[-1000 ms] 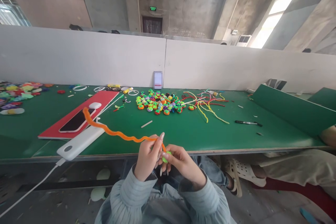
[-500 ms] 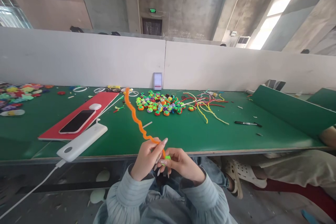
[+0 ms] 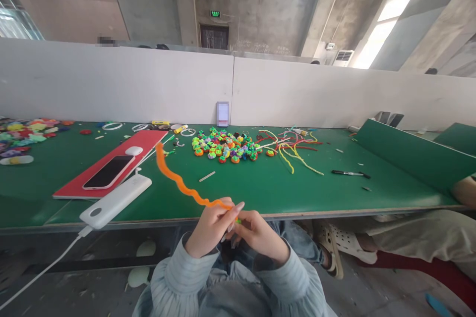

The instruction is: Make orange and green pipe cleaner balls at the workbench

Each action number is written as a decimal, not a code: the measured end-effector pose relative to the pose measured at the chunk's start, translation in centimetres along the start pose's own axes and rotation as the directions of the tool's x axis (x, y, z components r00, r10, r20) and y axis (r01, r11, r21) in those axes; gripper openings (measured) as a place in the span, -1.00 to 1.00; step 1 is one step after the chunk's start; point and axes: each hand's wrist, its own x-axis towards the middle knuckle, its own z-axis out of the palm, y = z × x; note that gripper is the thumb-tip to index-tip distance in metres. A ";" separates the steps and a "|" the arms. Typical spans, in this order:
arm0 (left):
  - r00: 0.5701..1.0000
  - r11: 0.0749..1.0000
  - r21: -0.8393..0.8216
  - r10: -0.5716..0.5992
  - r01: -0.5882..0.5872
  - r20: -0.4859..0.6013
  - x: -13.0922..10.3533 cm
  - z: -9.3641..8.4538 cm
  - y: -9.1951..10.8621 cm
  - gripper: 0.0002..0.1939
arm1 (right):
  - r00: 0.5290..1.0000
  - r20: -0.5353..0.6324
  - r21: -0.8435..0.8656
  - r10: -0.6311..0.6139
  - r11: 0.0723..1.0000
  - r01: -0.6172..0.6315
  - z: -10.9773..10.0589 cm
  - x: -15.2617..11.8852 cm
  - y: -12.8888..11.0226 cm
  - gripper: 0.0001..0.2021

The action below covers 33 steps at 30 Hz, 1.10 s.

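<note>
An orange pipe cleaner (image 3: 182,186) rises in a wavy line up and to the left from my left hand (image 3: 214,224), whose thumb and fingers pinch its lower end. Close against it, my right hand (image 3: 259,234) is closed around a small green piece (image 3: 238,221), mostly hidden between the fingers. Both hands are in front of the table's near edge. Beyond them on the green table lies a pile of small colourful pompom-like pieces (image 3: 226,146), with loose yellow and red pipe cleaners (image 3: 293,151) to its right.
On the left are a red folder (image 3: 80,173) with a phone (image 3: 109,172), a white power bank (image 3: 116,201) with a cable, and a colourful heap (image 3: 31,133). A black pen (image 3: 349,174) lies right. Another person's leg (image 3: 416,237) shows at lower right.
The orange pipe cleaner's free end has swung left and down. My left hand has moved slightly right, closer over my right hand, and the green piece is now more covered.
</note>
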 end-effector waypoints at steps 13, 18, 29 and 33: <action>0.999 0.999 0.035 0.032 -0.030 -0.036 -0.1 -0.4 0.7 -0.56 | 0.982 -0.153 -0.071 -0.108 0.993 0.098 0.9 0.0 0.0 -0.74; 0.995 1.000 0.021 0.020 -0.018 -0.097 0.0 -0.2 0.9 -0.56 | 0.981 -0.175 -0.070 -0.082 0.995 0.071 1.0 -0.3 0.1 -0.74; 0.978 0.984 0.174 0.074 -0.040 -0.193 0.6 -0.2 -0.3 -0.61 | 0.984 -0.163 -0.045 -0.077 0.997 0.070 1.3 -1.0 -0.1 -0.73; 0.968 0.983 0.177 0.081 -0.039 -0.237 0.7 -0.1 -0.3 -0.60 | 0.989 -0.127 -0.016 -0.071 0.997 0.069 1.2 -1.7 -1.0 -0.74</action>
